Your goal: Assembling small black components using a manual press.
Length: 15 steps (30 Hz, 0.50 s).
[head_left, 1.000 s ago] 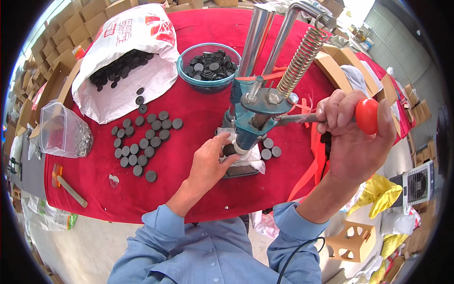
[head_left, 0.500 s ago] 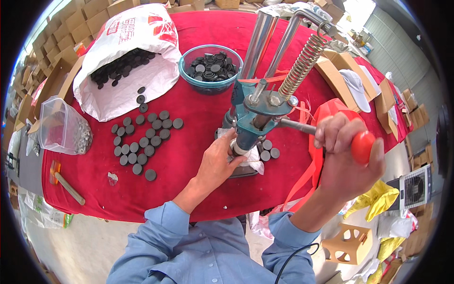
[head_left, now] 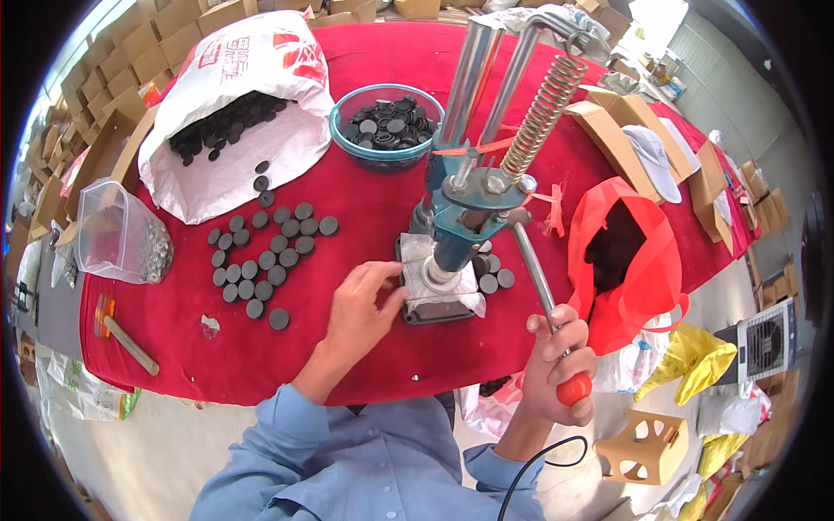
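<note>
A green hand press (head_left: pixel 458 243) with a tall coil spring (head_left: pixel 543 122) stands on the red-covered table. My right hand (head_left: pixel 556 360) is closed around its metal lever (head_left: pixel 535 271), just above the red knob (head_left: pixel 574 389). The lever slants down toward me. Beside the base, my left hand (head_left: pixel 358 306) has thumb and forefinger apart, with nothing visible between them. Whitish wrapping (head_left: pixel 419 252) covers the base under the ram. Whether a part lies beneath the ram is hidden. Several black round caps (head_left: pixel 276 275) lie to the left, and a few more (head_left: pixel 488 283) sit right of the base.
A white sack (head_left: pixel 182 187) spills black pieces at the far left. Behind the press stands a teal-rimmed bowl (head_left: pixel 387 156) of black discs. A clear plastic tub (head_left: pixel 109 234) and a hammer (head_left: pixel 130 345) are at left; a red bag (head_left: pixel 647 278) rests at right.
My right hand has swung the lever down and toward me. My left hand has drawn back leftward from the ram, and its fingers have come away from it.
</note>
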Tool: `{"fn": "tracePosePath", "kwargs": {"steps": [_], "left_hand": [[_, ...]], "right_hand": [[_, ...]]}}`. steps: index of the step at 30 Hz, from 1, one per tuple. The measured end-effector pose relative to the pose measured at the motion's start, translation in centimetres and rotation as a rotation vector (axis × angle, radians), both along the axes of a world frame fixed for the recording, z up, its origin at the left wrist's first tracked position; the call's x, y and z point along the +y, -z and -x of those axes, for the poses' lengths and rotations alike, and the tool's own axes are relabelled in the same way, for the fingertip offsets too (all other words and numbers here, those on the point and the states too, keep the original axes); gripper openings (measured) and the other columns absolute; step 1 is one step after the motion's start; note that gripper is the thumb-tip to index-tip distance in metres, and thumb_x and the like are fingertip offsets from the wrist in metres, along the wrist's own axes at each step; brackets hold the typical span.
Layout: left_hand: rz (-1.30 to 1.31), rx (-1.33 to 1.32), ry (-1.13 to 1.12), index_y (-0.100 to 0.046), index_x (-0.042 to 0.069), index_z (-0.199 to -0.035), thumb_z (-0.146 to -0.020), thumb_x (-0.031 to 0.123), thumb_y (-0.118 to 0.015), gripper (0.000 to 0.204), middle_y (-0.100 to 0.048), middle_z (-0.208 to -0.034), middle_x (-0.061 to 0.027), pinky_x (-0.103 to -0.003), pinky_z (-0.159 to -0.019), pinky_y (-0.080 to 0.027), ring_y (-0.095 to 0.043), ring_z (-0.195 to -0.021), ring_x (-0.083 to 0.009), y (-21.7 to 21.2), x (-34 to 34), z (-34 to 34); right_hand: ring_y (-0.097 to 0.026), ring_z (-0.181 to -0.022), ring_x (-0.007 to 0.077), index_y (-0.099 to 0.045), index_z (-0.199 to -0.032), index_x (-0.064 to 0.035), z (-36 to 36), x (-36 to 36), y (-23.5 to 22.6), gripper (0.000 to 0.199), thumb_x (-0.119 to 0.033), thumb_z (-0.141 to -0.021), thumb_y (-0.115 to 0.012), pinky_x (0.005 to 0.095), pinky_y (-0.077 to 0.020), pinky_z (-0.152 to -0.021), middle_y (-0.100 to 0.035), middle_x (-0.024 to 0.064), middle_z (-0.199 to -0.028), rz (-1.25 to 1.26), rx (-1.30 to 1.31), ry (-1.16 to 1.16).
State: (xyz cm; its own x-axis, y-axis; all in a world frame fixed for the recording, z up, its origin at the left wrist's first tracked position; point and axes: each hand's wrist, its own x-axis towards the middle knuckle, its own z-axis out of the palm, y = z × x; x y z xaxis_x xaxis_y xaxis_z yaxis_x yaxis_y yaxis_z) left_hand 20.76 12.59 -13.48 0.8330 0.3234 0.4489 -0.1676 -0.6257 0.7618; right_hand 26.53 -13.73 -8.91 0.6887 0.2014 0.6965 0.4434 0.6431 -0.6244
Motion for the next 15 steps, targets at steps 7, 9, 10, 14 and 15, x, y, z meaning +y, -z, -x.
{"fn": "tracePosePath", "kwargs": {"steps": [7,9,10,14,15], "left_hand": [[-0.393,0.118,-0.334,-0.072,0.005,-0.111,-0.082,0.004,-0.08,0.031,-0.065,-0.127,-0.014,-0.046,-0.1,-0.048,-0.059,-0.118,-0.0359,0.9,4.6,8.2],[-0.436,0.161,-0.386,-0.071,0.005,-0.114,-0.082,0.004,-0.079,0.033,-0.063,-0.129,-0.0145,-0.046,-0.101,-0.048,-0.058,-0.119,-0.0365,1.1,5.2,10.9],[-0.476,0.2,-0.434,-0.071,0.006,-0.117,-0.082,0.003,-0.078,0.035,-0.061,-0.131,-0.015,-0.047,-0.101,-0.048,-0.056,-0.12,-0.0372,1.2,5.4,11.8],[-0.335,0.194,-0.464,-0.07,0.006,-0.124,-0.085,-0.004,-0.074,0.041,-0.061,-0.132,-0.0149,-0.045,-0.1,-0.049,-0.056,-0.12,-0.0359,2.0,5.8,13.6],[-0.335,0.19,-0.467,-0.07,0.006,-0.124,-0.085,-0.004,-0.074,0.041,-0.061,-0.132,-0.0149,-0.045,-0.1,-0.049,-0.056,-0.12,-0.0359,2.3,6.0,13.8]], "right_hand": [[-0.054,-0.107,0.0331,-0.062,-0.083,-0.0074,0.5,-0.9,-1.8,0.052,-0.058,-0.093,-0.061,0.0483,-0.052,-0.077,-0.062,0.0129,-0.085,0.093,-0.055,0.078],[-0.053,-0.104,0.0304,-0.061,-0.081,-0.008,1.1,-0.5,-2.1,0.047,-0.053,-0.095,-0.061,0.0479,-0.0511,-0.077,-0.06,0.011,-0.083,0.067,-0.038,0.077],[-0.053,-0.104,0.0304,-0.061,-0.081,-0.008,1.2,-0.2,-1.6,0.047,-0.053,-0.095,-0.061,0.0479,-0.0511,-0.077,-0.06,0.011,-0.083,0.068,-0.034,0.078],[-0.051,-0.106,0.0304,-0.057,-0.078,-0.0101,1.2,0.6,0.5,0.045,-0.052,-0.094,-0.061,0.0476,-0.0491,-0.079,-0.054,0.0079,-0.078,-0.062,-0.039,0.117],[-0.051,-0.106,0.0305,-0.056,-0.078,-0.0108,1.1,0.7,0.5,0.044,-0.052,-0.094,-0.061,0.0476,-0.0485,-0.079,-0.053,0.0071,-0.077,-0.07,-0.034,0.129]]}}
